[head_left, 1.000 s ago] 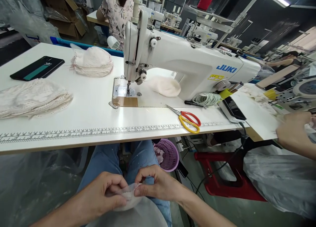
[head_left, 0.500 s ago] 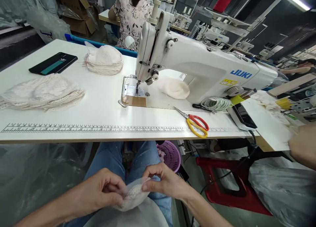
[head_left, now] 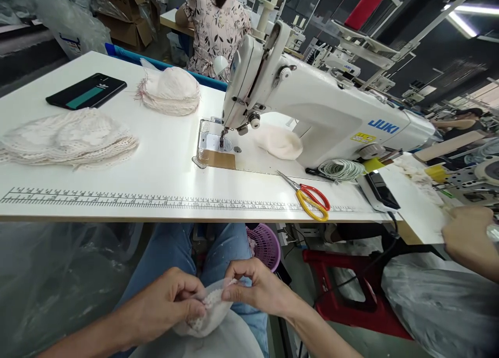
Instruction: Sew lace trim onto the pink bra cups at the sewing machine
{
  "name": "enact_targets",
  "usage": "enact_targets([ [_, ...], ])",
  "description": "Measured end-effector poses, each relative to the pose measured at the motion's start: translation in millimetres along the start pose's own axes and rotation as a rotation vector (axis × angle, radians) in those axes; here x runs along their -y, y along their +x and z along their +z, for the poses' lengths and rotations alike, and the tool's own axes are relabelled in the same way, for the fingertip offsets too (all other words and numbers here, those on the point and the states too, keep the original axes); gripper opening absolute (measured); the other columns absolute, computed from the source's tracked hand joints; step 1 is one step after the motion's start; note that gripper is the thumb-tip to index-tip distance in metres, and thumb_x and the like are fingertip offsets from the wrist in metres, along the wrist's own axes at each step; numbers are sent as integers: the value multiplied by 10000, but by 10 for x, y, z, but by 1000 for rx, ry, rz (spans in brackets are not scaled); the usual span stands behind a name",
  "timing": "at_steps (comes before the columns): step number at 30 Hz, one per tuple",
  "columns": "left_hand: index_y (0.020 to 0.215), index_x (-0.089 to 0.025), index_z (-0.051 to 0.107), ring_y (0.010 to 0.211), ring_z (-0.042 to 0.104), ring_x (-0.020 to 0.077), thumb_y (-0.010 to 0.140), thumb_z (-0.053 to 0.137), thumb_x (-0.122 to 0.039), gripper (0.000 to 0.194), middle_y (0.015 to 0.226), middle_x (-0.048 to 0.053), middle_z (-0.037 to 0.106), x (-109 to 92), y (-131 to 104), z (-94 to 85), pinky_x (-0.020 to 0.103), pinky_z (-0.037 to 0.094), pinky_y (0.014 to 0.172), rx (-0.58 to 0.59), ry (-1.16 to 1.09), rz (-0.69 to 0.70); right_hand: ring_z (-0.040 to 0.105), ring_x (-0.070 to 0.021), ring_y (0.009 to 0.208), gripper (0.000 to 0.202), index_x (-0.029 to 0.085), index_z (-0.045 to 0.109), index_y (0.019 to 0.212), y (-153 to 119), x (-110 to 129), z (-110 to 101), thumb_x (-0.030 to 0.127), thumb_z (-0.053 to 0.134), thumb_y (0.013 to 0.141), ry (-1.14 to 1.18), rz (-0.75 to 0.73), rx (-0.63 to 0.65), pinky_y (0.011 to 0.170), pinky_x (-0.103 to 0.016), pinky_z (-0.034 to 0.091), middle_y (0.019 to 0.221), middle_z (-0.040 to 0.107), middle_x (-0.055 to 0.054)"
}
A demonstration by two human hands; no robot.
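Observation:
Above my lap, both hands pinch a small white cup-shaped fabric piece with lace (head_left: pixel 210 316). My left hand (head_left: pixel 175 303) is closed on its left side, thumb against the fingers. At its upper right edge, my right hand (head_left: pixel 253 288) grips the fabric between thumb and forefinger. Pale, see-through material (head_left: pixel 230 340) lies below it on my lap. Over the table stands a white sewing machine (head_left: pixel 331 98), with a cream fabric cup (head_left: pixel 284 142) on its bed. To the left lie a stack of lace-edged pieces (head_left: pixel 66 137) and a second stack of cups (head_left: pixel 171 93).
Scissors with red and yellow handles (head_left: pixel 312 199) lie near the table's front edge, by a printed ruler (head_left: pixel 156 198). A black phone (head_left: pixel 86 90) is at the back left. Below are a purple basket (head_left: pixel 267 246) and a red stool (head_left: pixel 358 295). Another person's hand (head_left: pixel 470 238) is at right.
My left hand has shifted slightly right along the fabric, its thumb nearer the lace middle. My right hand keeps its pinch. The head view has tilted a little.

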State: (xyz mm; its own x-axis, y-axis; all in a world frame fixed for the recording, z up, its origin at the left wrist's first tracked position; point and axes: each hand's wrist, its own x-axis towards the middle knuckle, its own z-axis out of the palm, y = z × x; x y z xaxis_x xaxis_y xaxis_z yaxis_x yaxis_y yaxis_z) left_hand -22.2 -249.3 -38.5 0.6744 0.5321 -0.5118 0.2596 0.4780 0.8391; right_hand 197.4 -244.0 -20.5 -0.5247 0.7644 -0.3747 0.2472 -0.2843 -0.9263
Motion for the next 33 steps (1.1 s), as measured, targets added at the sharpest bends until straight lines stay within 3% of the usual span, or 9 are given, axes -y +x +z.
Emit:
enact_targets([
  [6,666,-119,650,534,342,96,711,650,-356,241,543,-47,443,-11,-15,-25,221,225,506,37,-92,-29,492,-95,614,336,130,720,781,80,25,36,433,776,648,73,76,127,576,-202,381,667,607,5],
  [13,724,-123,701,599,377,116,749,641,-399,284,596,-27,488,-71,-104,-70,227,262,557,102,-108,-14,512,-90,589,348,135,726,695,118,-40,80,444,822,565,197,166,77,572,-208,396,631,624,7],
  [17,715,-128,699,601,334,111,713,664,-375,249,593,-40,437,-43,-122,-100,224,229,549,91,-82,-56,522,-84,571,327,132,718,674,108,-84,64,417,831,560,279,197,48,568,-212,402,634,632,5],
  [24,771,-137,720,580,330,108,774,608,-383,270,587,-37,433,-74,-156,-157,218,257,544,57,3,-97,561,-90,593,298,128,718,680,78,-129,14,362,850,552,355,210,22,609,-222,437,644,649,-1],
  [33,798,-150,731,632,428,120,841,553,-388,300,653,-8,568,-139,-173,-156,197,316,575,53,70,-38,561,-91,577,313,127,715,670,62,-187,-10,358,866,524,380,260,-11,611,-227,438,639,654,-1],
])
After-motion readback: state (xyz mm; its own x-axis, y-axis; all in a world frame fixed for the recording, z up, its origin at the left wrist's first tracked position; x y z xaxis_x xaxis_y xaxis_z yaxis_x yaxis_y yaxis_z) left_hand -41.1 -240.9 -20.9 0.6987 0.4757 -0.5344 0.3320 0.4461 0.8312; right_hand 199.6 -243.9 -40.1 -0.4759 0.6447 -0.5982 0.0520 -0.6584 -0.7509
